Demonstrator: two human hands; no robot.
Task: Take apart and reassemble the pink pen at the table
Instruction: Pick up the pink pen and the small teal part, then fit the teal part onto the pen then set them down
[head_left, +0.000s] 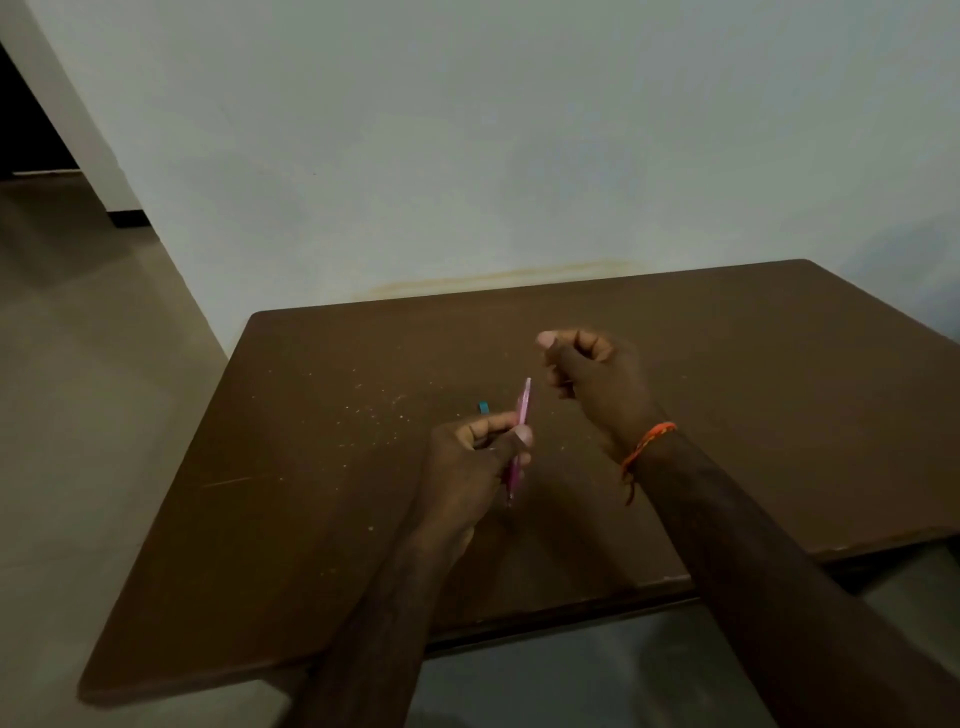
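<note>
My left hand grips the pink pen barrel between thumb and fingers, holding it nearly upright above the brown table. The barrel's lower end pokes out below the hand. Up and to the right of the pen's top, my right hand is curled with fingers closed; whether a small pen part sits inside it is hidden. A small blue piece lies on the table just left of my left hand's fingers.
The table stands against a pale wall. Light specks are scattered over the table's middle left. Tiled floor lies to the left, with a dark doorway at the far upper left. An orange thread band circles my right wrist.
</note>
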